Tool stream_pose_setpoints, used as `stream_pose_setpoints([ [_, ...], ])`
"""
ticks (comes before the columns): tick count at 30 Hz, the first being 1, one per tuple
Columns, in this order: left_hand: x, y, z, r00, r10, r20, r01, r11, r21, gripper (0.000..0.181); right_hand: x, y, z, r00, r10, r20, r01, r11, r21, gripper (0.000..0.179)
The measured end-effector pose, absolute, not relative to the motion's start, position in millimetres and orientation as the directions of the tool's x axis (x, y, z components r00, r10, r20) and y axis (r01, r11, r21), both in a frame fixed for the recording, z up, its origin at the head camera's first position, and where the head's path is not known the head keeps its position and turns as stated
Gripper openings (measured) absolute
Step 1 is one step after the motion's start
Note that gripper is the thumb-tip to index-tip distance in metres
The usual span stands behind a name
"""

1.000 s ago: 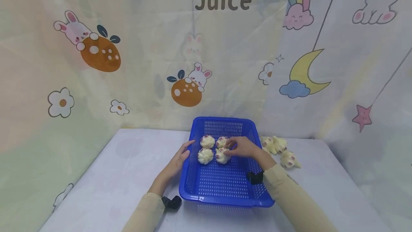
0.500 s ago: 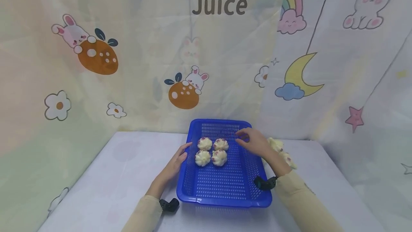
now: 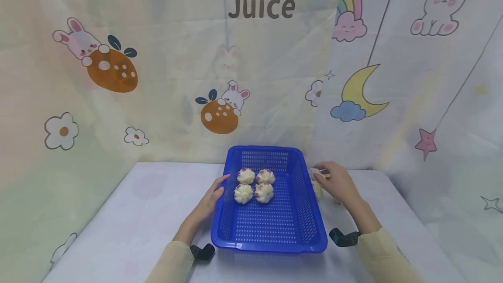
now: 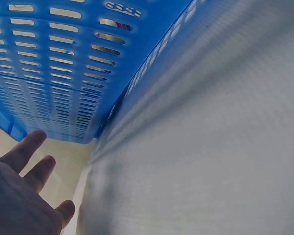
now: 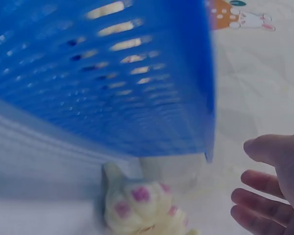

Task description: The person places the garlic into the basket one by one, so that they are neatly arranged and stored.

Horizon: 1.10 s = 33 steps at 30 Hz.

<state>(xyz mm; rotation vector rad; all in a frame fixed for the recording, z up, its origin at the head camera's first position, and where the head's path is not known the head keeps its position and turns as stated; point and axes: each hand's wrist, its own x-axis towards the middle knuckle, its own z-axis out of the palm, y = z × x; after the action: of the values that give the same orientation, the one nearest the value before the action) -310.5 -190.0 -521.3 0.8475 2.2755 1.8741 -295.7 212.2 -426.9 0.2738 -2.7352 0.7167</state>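
Note:
A blue plastic basket (image 3: 271,247) with slotted walls stands on the white table. Inside, toward its far left, sit several cream, ridged, bun-like pieces (image 3: 264,192) with pinkish-purple patches. My left hand (image 3: 206,204) lies along the left rim, fingers extended; in the left wrist view its fingertips come close to the wall, and contact is unclear. Beyond the right wall, my right hand (image 3: 341,185) hovers over more cream pieces (image 3: 316,190), partly covering them. The right wrist view has one such piece (image 5: 137,203) with purple-pink spots and a stalk-like end, apart from the loosely bent, empty fingers.
The table (image 3: 137,213) extends on both sides of the basket. A curtain (image 3: 177,112) printed with rabbits, flowers and a moon hangs right behind the table's back edge. Each wrist wears a black camera (image 3: 344,237).
My right hand has left the pieces in the basket, crossed the right rim and come over the pieces outside. The left hand has stayed at the left rim. The head view has shifted slightly.

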Motion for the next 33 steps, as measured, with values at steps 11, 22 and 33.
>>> stream_pose_setpoints([
  [11,-308.3,-190.4,-523.7,-0.857,0.447,0.256,0.338,0.114,0.934,0.048,-275.1,241.3,-439.1,-0.935,0.064,0.350,-0.102,0.895,-0.435,0.038],
  [22,-313.0,-192.5,-522.9,-0.850,0.452,0.271,0.352,0.103,0.930,0.047,-272.2,260.6,-455.5,-0.916,0.192,0.352,0.013,0.891,-0.453,0.044],
  [33,-310.1,-190.9,-520.4,-0.856,0.443,0.266,0.356,0.132,0.925,0.048,-276.2,261.0,-475.6,-0.914,0.315,0.255,0.155,0.854,-0.497,0.062],
])
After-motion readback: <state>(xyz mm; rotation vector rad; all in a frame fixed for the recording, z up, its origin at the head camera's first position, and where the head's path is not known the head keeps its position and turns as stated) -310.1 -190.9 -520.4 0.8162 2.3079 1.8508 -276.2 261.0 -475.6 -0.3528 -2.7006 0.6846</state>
